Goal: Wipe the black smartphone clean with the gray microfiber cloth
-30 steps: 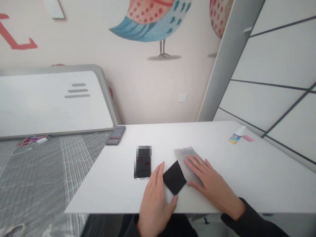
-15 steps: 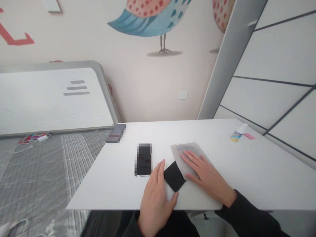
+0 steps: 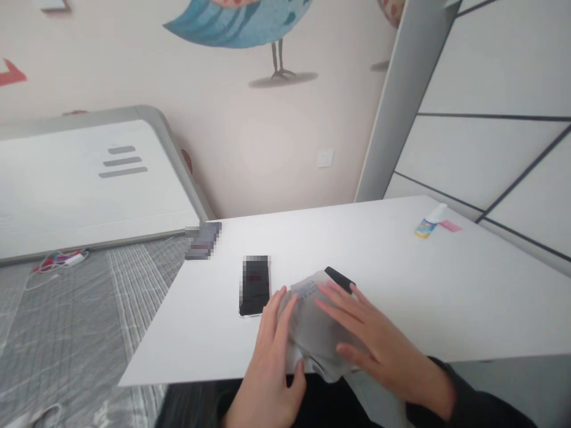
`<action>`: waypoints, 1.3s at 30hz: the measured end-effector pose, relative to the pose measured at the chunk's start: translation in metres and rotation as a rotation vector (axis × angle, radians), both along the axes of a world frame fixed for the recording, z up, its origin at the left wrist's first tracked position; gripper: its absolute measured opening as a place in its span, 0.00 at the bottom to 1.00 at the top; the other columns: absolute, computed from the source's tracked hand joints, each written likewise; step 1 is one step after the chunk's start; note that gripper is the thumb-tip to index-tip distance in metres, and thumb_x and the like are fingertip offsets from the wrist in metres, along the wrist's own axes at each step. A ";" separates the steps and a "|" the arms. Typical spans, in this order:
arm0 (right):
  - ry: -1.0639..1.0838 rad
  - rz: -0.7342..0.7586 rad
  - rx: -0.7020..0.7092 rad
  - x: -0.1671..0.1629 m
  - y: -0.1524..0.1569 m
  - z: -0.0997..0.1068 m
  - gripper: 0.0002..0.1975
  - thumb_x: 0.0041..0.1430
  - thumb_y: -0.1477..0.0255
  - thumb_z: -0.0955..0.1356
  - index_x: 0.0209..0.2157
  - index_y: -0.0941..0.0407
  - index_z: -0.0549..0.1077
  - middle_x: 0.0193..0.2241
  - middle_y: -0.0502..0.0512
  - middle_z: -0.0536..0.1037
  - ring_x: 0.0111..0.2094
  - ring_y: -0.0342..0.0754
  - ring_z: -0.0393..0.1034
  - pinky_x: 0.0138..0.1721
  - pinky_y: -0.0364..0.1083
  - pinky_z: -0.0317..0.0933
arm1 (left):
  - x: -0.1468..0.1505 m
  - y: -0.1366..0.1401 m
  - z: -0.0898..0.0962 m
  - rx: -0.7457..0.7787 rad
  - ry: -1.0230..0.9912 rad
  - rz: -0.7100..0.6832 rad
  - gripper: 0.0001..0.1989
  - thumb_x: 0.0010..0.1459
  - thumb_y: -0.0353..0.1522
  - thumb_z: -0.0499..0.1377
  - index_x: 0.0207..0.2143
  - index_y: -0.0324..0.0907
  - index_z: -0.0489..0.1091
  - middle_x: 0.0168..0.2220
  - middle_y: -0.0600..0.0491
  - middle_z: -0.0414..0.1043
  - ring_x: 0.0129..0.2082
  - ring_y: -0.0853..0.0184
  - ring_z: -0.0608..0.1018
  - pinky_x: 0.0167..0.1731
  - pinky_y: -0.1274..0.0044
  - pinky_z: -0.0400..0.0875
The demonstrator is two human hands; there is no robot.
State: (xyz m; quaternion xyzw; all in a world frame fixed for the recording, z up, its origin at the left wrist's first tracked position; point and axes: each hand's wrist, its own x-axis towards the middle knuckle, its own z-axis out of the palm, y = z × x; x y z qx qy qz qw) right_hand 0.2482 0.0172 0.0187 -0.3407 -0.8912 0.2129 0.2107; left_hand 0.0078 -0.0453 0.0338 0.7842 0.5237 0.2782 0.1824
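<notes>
The left hand point(image 3: 272, 368) lies at the left side of a thin grey printed sheet point(image 3: 312, 330), fingers stretched forward and close together, thumb spread apart, closed around nothing visible. The right hand point(image 3: 379, 345) is spread over the sheet's right side with its fingers fanned out and likewise grips nothing that shows; whether its palm presses down cannot be told. Both wrists come out of dark sleeves.

Take the smartphone point(image 3: 254, 291) with the dark screen as the landmark. The grey sheet, rumpled and marked with bluish print, is to its right and nearer the person, its near end reaching the front edge of the white table point(image 3: 196, 339). A flat black piece point(image 3: 339, 279) pokes out from the sheet's far right side, to the right of the phone; the rest of it is covered.

Beyond the phone and to its left, a dark grey item point(image 3: 204, 241) at the table's edge is pixelated past recognition. Far to the phone's right and farther back, a white-capped bottle point(image 3: 429, 222) with a blue and yellow label lies beside a pink strip point(image 3: 451, 226). Well behind the phone, to its right, a wall socket point(image 3: 325, 159) sits below a painted bird point(image 3: 241, 24).
</notes>
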 end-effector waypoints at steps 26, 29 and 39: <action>0.005 0.343 -0.336 0.038 0.135 0.011 0.44 0.56 0.56 0.77 0.68 0.57 0.61 0.68 0.61 0.64 0.71 0.59 0.52 0.74 0.59 0.36 | 0.005 0.087 0.005 0.321 0.783 -0.724 0.36 0.73 0.45 0.44 0.73 0.30 0.40 0.74 0.48 0.45 0.74 0.62 0.51 0.67 0.71 0.54; 0.014 0.337 -0.310 0.037 0.135 0.007 0.44 0.55 0.66 0.77 0.69 0.59 0.60 0.68 0.63 0.65 0.70 0.58 0.54 0.73 0.59 0.38 | 0.030 0.105 0.010 0.229 0.736 -0.721 0.36 0.73 0.45 0.45 0.73 0.32 0.39 0.75 0.49 0.42 0.74 0.64 0.49 0.69 0.71 0.53; 0.025 0.322 -0.273 0.035 0.133 0.009 0.48 0.50 0.75 0.77 0.69 0.63 0.56 0.68 0.64 0.64 0.69 0.57 0.57 0.73 0.58 0.39 | 0.032 0.116 0.022 0.241 0.836 -0.686 0.36 0.73 0.41 0.44 0.72 0.27 0.37 0.73 0.43 0.49 0.70 0.58 0.61 0.62 0.68 0.66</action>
